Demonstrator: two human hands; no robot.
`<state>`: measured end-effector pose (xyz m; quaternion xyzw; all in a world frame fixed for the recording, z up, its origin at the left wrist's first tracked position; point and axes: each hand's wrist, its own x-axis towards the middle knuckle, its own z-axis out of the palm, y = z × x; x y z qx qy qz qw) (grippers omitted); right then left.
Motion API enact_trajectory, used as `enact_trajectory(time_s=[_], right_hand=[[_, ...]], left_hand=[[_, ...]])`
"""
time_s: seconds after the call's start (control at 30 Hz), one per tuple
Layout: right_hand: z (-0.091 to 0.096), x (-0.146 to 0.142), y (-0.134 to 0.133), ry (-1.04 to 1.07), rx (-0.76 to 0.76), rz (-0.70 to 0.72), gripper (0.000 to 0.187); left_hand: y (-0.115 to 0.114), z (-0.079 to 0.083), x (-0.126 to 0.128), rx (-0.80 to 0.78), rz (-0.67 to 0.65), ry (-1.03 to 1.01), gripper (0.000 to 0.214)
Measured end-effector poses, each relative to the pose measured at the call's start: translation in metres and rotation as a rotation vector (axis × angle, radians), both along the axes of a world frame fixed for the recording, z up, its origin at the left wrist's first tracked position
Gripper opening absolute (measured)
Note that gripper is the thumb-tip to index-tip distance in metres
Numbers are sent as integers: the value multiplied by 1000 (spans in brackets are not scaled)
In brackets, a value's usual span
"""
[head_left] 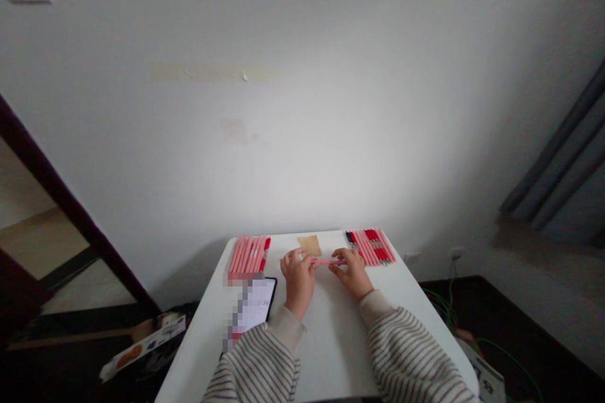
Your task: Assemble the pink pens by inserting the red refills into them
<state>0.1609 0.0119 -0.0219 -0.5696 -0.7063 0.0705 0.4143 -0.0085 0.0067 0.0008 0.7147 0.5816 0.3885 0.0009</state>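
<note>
- Left hand [297,280] and right hand [352,272]: narrow pinch, both gripping one pink pen [326,262] by its ends, centre of frame.
- Pen rows [246,255] [371,247] lie parallel along the far edge, keeping them compact and separate.
- White table [331,340]: open room nearest the person; phone [253,308] occupies the left side.

A smartphone [259,303] and a brown paper square [309,245] lie on the white table [331,352], grey curtain [553,164] off right
</note>
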Motion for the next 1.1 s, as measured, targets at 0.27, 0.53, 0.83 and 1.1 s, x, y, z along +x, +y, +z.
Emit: enact_trajectory(time_s=[0.27,0.53,0.83,1.1], right_hand=[[-2,1,3,-50,34,-27,27],[1,0,0,-7,31,-1,26],[-3,-1,4,-63,30,-27,31],[5,-6,-2,-114,39,10,25]], left_hand=[[-1,1,1,3,-15,-32,14],[-1,-3,2,-13,-6,-27,16],[-6,-2,3,-27,-8,2,13],[-12,4,-1,-8,23,14,13]])
